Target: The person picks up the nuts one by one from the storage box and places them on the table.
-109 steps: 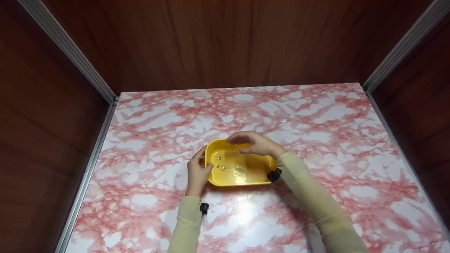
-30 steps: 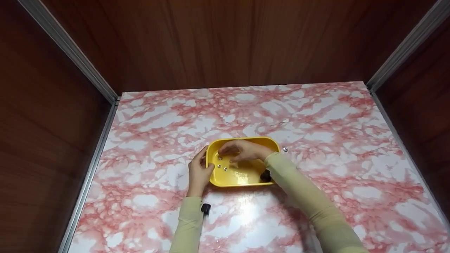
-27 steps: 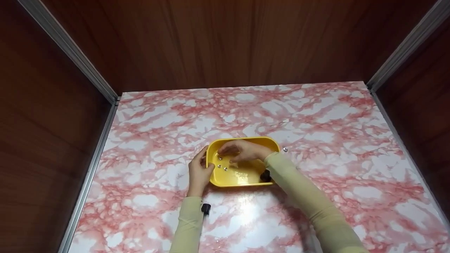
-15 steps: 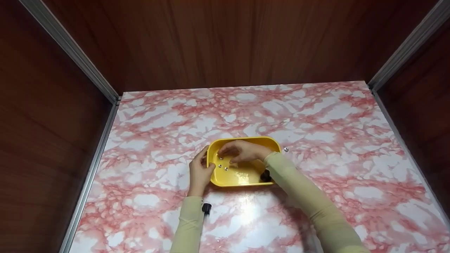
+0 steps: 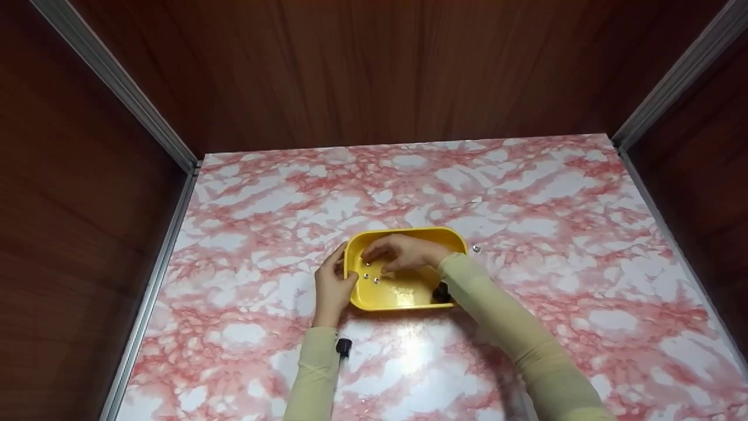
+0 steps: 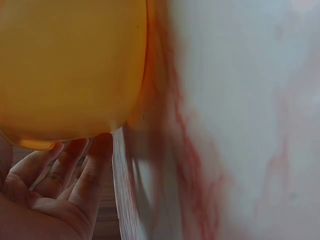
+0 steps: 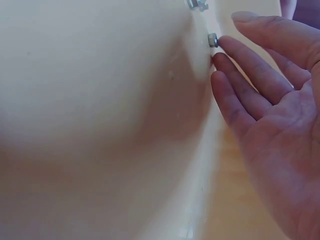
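A yellow plastic bin sits on the table with several small metal nuts in it. My left hand grips its left end, thumb over the rim and fingers against the outside, as the left wrist view also shows from below. Inside the bin, my right hand reaches toward the far left part of the floor. One nut lies right at its fingertips in the right wrist view, the thumb held apart from it. Two other nuts, one of them this nut, lie nearer the left thumb.
Another nut lies on the tabletop just right of the bin. The red-and-white marbled table is enclosed by dark wood panels at the back and both sides. A black wrist device hangs over the bin's right end.
Since the oldest frame, my right hand has moved left and down into the bin, and the nut right of the bin has come into view. Over the last second both hands stay almost still.
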Demonstrator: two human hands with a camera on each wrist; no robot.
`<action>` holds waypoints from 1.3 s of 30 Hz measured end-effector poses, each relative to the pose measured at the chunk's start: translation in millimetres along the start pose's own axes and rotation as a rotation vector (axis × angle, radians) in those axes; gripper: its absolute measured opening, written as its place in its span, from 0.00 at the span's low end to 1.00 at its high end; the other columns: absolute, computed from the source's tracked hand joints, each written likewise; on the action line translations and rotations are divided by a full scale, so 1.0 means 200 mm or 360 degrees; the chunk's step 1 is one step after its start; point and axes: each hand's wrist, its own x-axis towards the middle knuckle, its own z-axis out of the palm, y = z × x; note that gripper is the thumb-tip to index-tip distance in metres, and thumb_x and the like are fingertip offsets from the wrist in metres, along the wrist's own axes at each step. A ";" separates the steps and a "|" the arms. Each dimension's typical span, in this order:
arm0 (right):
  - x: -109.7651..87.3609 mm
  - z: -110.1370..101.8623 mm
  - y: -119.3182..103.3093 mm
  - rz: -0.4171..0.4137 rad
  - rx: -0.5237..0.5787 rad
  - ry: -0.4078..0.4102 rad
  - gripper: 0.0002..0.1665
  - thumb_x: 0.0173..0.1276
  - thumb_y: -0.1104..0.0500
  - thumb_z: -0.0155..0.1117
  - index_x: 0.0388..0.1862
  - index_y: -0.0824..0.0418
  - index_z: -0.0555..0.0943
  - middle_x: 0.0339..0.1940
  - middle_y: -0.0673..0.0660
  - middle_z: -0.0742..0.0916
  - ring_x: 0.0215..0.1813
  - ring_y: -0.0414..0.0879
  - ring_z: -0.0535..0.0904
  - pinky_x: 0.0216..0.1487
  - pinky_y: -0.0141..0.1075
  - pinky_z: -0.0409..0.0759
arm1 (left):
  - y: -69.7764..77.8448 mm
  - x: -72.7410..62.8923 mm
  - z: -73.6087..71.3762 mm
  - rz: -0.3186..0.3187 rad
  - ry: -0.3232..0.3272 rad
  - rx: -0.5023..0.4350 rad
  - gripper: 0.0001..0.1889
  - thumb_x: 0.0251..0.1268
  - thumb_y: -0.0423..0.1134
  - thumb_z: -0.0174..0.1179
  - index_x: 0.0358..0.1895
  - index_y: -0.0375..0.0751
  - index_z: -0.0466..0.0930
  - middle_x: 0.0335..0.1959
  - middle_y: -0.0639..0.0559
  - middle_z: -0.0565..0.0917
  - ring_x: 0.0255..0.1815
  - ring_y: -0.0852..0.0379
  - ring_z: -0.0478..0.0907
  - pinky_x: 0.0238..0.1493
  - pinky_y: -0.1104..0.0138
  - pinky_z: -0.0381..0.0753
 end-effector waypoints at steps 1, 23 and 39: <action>0.00 0.00 0.00 0.0002 0.0000 0.0001 0.28 0.60 0.76 0.61 0.61 0.71 0.73 0.58 0.65 0.79 0.62 0.56 0.73 0.64 0.44 0.68 | 0.00 0.00 0.00 -0.0004 -0.0001 0.0002 0.33 0.45 0.14 0.53 0.62 0.25 0.70 0.49 0.26 0.78 0.47 0.31 0.78 0.45 0.54 0.81; -0.01 0.00 0.01 0.0062 -0.0051 -0.0009 0.27 0.57 0.78 0.61 0.57 0.70 0.76 0.50 0.64 0.84 0.52 0.57 0.79 0.55 0.43 0.77 | 0.00 0.00 0.00 0.0005 0.0000 0.0000 0.33 0.46 0.13 0.53 0.63 0.25 0.70 0.50 0.25 0.77 0.47 0.30 0.77 0.43 0.50 0.81; 0.00 0.01 0.02 0.0092 -0.0203 -0.0010 0.26 0.55 0.78 0.63 0.55 0.69 0.78 0.42 0.62 0.85 0.43 0.51 0.80 0.45 0.34 0.79 | 0.00 0.00 0.00 0.0018 0.0008 0.0017 0.33 0.45 0.14 0.53 0.62 0.24 0.70 0.48 0.25 0.77 0.46 0.30 0.78 0.45 0.51 0.81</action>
